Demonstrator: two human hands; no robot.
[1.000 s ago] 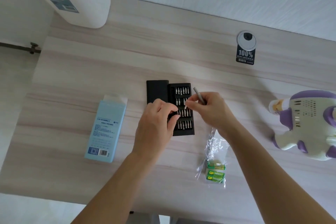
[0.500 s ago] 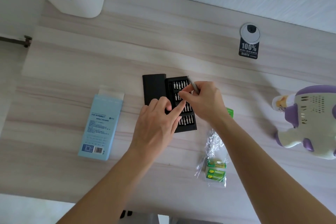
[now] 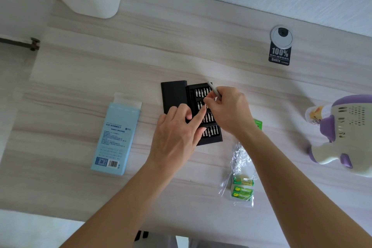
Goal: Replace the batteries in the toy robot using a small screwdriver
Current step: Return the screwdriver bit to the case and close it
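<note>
Two hands crowd one row of the open bit case [image 3: 213, 140]. The right hand [image 3: 228, 110] has its fingers [image 3: 210, 100] curled round the grey screwdriver handle [image 3: 213, 91], and their tips pinch down at the second row. Whether a bit is in that pinch is too small to tell. The left hand [image 3: 177, 133] holds nothing, and its straight index finger touches the same row.

The likeliest slip is a small bit escaping the pinch and rolling off across the bench [image 3: 201, 36]. With both hands packed so tightly, a neighbouring bit could also be flicked from its slot. The case looks light and is steadied by little more than one fingertip, so a hard tug might drag or tip it. A bit of the wrong size would risk chewing the toy's screw later.

The toy robot [image 3: 346, 135] lies well apart at the bench's right edge, vented side up. The batteries [image 3: 242, 189] sit in clear wrap near the right forearm.
</note>
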